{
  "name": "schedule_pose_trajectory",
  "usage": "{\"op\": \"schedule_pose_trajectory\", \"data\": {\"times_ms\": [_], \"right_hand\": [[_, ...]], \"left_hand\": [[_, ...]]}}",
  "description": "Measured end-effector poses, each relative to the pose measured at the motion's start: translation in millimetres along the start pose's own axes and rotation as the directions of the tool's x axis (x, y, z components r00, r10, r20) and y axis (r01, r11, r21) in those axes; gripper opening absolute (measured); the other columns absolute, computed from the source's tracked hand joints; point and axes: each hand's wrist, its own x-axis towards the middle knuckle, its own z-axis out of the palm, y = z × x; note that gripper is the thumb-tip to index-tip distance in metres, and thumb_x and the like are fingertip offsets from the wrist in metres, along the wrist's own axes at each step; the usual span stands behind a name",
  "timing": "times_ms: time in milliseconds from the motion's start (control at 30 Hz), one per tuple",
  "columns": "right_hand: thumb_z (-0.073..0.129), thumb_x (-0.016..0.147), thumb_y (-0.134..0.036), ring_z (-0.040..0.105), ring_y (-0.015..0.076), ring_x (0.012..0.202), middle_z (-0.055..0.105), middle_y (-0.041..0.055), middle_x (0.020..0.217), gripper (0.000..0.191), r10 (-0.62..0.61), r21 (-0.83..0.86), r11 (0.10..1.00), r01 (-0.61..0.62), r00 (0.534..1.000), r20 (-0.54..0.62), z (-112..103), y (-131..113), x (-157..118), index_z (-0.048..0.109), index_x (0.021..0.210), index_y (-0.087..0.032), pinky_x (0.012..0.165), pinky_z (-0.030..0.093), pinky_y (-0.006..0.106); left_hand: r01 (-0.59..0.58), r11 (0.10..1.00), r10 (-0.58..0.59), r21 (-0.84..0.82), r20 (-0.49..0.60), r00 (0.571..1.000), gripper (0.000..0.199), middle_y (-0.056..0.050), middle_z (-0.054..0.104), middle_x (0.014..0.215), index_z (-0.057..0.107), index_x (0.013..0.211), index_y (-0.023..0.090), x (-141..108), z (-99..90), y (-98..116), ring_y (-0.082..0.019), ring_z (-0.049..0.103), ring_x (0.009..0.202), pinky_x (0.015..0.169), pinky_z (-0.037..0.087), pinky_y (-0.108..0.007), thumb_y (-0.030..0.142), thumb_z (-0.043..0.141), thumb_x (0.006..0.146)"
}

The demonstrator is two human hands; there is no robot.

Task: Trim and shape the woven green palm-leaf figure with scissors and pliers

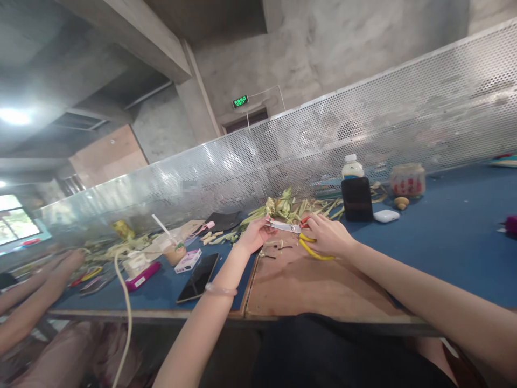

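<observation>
My right hand (330,235) grips scissors (286,227) with red and yellow handles, their blades pointing left. At the blade tips my left hand (255,235) has its fingers pinched together; whatever is between them is too small to make out. Both hands are above a brown board (307,288) let into the blue table. Small dark and pale scraps (270,256) are scattered on it below the blades. Just behind the hands is a pile of pale green, dry-looking stalks and leaves (285,203).
A phone (197,279), a small box (188,261) and a cup with a straw (174,252) are at the left. To the right stand a black upright object (357,199), a white case (386,216) and a jar (407,181). A co-worker's arms (48,280) are far left.
</observation>
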Motion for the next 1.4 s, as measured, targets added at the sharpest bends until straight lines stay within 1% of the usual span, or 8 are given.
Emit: {"op": "schedule_pose_trajectory", "data": {"times_ms": [267, 433, 567, 867, 1100, 1233, 1400], "right_hand": [[0.036, 0.081, -0.051, 0.055, 0.0203, 0.084, 0.056, 0.0093, 0.097, 0.038, 0.000, -0.010, 1.000, 0.000, 1.000, 0.004, 1.4, 1.3, -0.4, 0.050, 0.091, -0.017, 0.054, 0.035, 0.026], [0.037, 0.082, -0.049, 0.055, 0.0203, 0.084, 0.056, 0.0095, 0.095, 0.036, -0.009, -0.013, 1.000, 0.009, 1.000, -0.002, 2.9, 2.5, 0.2, 0.050, 0.089, -0.017, 0.054, 0.034, 0.025], [0.038, 0.081, -0.049, 0.055, 0.0204, 0.084, 0.056, 0.0092, 0.095, 0.035, -0.005, -0.015, 1.000, 0.005, 1.000, -0.004, 3.3, 3.4, 0.9, 0.050, 0.089, -0.017, 0.054, 0.034, 0.025], [0.039, 0.080, -0.051, 0.053, 0.0214, 0.088, 0.055, 0.0098, 0.096, 0.037, 0.015, -0.007, 1.000, -0.014, 0.999, 0.041, -3.1, 1.5, 1.2, 0.051, 0.088, -0.017, 0.056, 0.037, 0.027], [0.039, 0.080, -0.052, 0.053, 0.0215, 0.089, 0.055, 0.0102, 0.099, 0.038, 0.007, -0.008, 1.000, -0.007, 1.000, 0.020, -2.7, 0.9, 0.2, 0.050, 0.091, -0.017, 0.056, 0.037, 0.026], [0.037, 0.080, -0.051, 0.053, 0.0211, 0.089, 0.055, 0.0102, 0.099, 0.038, -0.002, -0.015, 1.000, 0.002, 1.000, 0.013, -1.2, 2.0, -0.2, 0.050, 0.089, -0.017, 0.056, 0.037, 0.026], [0.038, 0.081, -0.050, 0.053, 0.0212, 0.086, 0.056, 0.0102, 0.095, 0.037, -0.011, -0.017, 1.000, 0.011, 1.000, 0.016, -1.6, 2.7, 0.5, 0.051, 0.087, -0.016, 0.056, 0.037, 0.026]], "left_hand": [[-0.002, 1.000, 0.003, 0.017, -0.021, 1.000, 0.008, -0.001, 0.058, 0.057, 0.060, 0.067, 0.010, -0.8, 2.7, 0.5, -0.009, 0.052, 0.051, 0.062, 0.048, -0.028, 0.017, 0.064, 0.070], [0.007, 1.000, -0.007, 0.010, -0.013, 1.000, 0.008, -0.001, 0.059, 0.058, 0.061, 0.068, 0.010, -1.3, 3.2, 1.0, -0.008, 0.052, 0.051, 0.062, 0.048, -0.027, 0.018, 0.063, 0.071], [0.016, 1.000, -0.016, 0.014, -0.027, 1.000, 0.008, -0.001, 0.058, 0.057, 0.060, 0.068, 0.010, -1.7, 4.0, 1.4, -0.008, 0.052, 0.050, 0.062, 0.048, -0.027, 0.017, 0.064, 0.070], [0.017, 0.999, -0.016, 0.046, -0.029, 0.999, 0.012, -0.001, 0.058, 0.058, 0.061, 0.067, 0.009, -1.4, 3.9, 1.4, -0.008, 0.052, 0.050, 0.062, 0.047, -0.026, 0.019, 0.066, 0.068], [0.000, 0.997, 0.001, 0.072, -0.010, 1.000, 0.011, -0.001, 0.057, 0.058, 0.061, 0.068, 0.009, 0.0, 3.0, -0.8, -0.007, 0.052, 0.051, 0.061, 0.047, -0.025, 0.019, 0.067, 0.067], [-0.006, 0.997, 0.007, 0.076, -0.004, 1.000, 0.010, -0.001, 0.058, 0.059, 0.061, 0.068, 0.009, 0.3, 2.2, -1.3, -0.008, 0.053, 0.052, 0.061, 0.047, -0.025, 0.017, 0.067, 0.067], [0.006, 0.997, -0.004, 0.072, -0.029, 1.000, 0.009, -0.001, 0.059, 0.061, 0.061, 0.068, 0.009, -0.3, 3.6, -1.2, -0.008, 0.053, 0.052, 0.061, 0.047, -0.026, 0.014, 0.067, 0.066]]}}
